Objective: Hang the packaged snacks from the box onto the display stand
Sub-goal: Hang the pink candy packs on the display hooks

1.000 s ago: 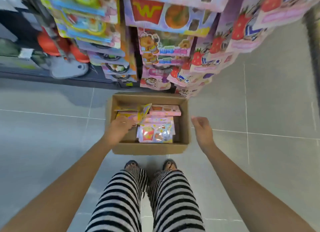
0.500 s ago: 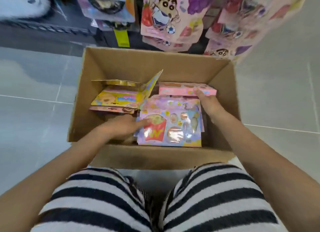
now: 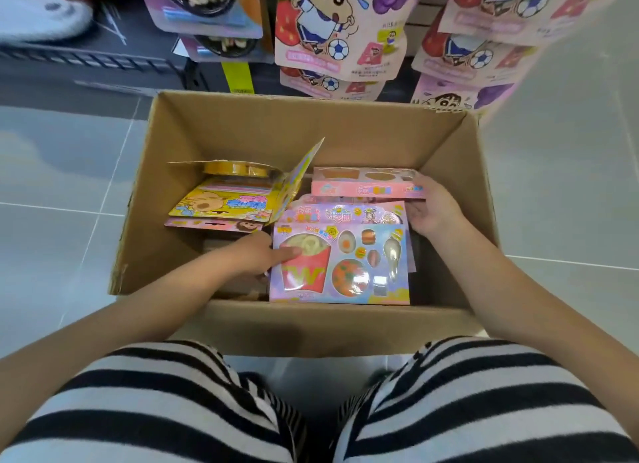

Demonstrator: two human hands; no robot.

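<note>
Hands now down inside the box (image 3: 242, 127): left hand (image 3: 256, 255) pinches the top snack pack (image 3: 340, 265) by its edge, right hand (image 3: 432, 210) grips the pink pack (image 3: 366, 188). Pickup judged imminent.

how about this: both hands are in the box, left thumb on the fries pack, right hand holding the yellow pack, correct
Not quite. In the head view the right hand holds the pink pack at the back; the yellow pack lies untouched. The rest holds.
</note>
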